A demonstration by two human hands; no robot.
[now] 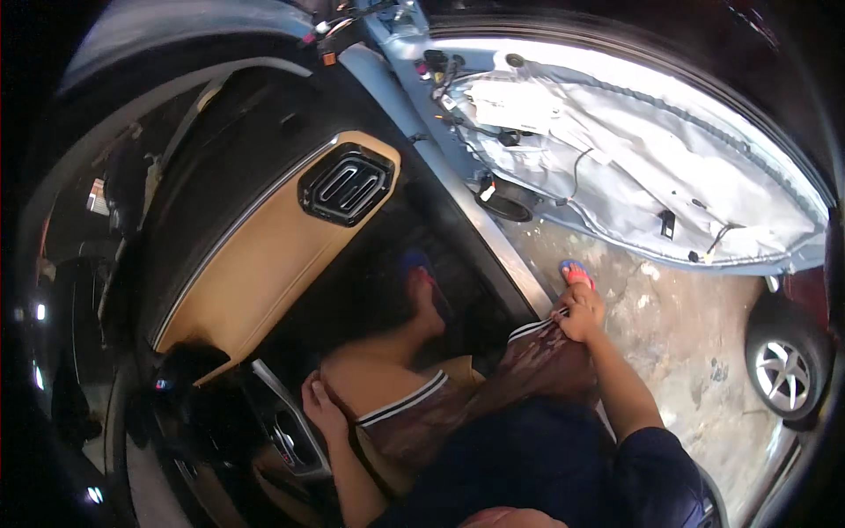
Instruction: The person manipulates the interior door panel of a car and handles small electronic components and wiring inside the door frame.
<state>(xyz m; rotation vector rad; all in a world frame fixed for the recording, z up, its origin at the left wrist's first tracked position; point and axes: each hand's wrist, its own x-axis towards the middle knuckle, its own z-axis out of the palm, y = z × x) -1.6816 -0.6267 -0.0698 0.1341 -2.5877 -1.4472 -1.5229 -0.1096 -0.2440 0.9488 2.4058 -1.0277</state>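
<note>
Person sits in car. Right hand at right knee, fingers bent at striped hem of brown patterned shorts; cannot tell if cloth is gripped. Shorts cover upper legs. Left hand half open, fingers loosely bent, beside left knee, near console. Ahead, tan dashboard panel with black hexagonal air vent. At right, open door shows silver-white sheet and wires. Right sandal outside door sill; spoked wheel at far right.
</note>
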